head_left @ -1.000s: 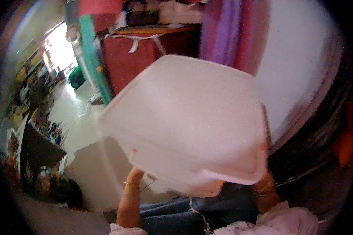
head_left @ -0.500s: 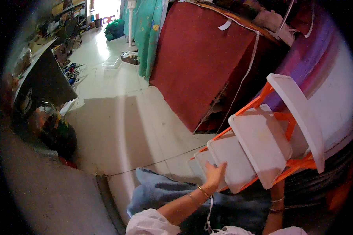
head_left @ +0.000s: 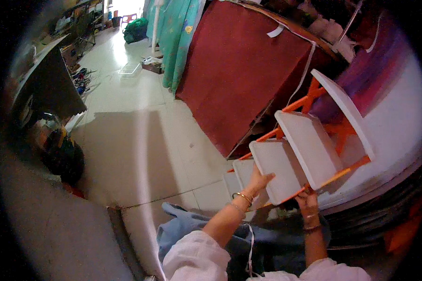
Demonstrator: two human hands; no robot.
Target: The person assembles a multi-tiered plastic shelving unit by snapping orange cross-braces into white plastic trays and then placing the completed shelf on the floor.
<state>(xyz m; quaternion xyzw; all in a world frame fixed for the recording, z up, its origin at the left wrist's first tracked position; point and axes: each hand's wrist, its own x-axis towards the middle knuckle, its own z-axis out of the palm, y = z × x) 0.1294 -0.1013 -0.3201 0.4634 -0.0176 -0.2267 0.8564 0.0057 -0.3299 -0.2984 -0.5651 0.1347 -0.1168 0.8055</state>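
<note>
A step ladder [head_left: 279,165] with broad white treads and an orange frame stands tilted in front of me on the right. Its treads descend toward the left. My left hand [head_left: 259,181] is closed on the edge of one of the lower treads, thumb lying over the top and other fingers partly hidden. Lower right, my right hand [head_left: 307,201] grips the orange side rail just under a tread; its fingertips are partly hidden. Bangles circle both wrists.
A large dark-red covered box [head_left: 239,70] stands beyond the ladder, next to a green curtain [head_left: 178,42]. Purple cloth [head_left: 356,77] hangs at the right. Cluttered things and a dark bag [head_left: 63,152] line the left. A clear tray [head_left: 130,69] lies on the tiled floor.
The ladder has shifted up and away from me. My left hand has moved up onto a tread edge, and my right hand, hidden before, now shows on the rail.
</note>
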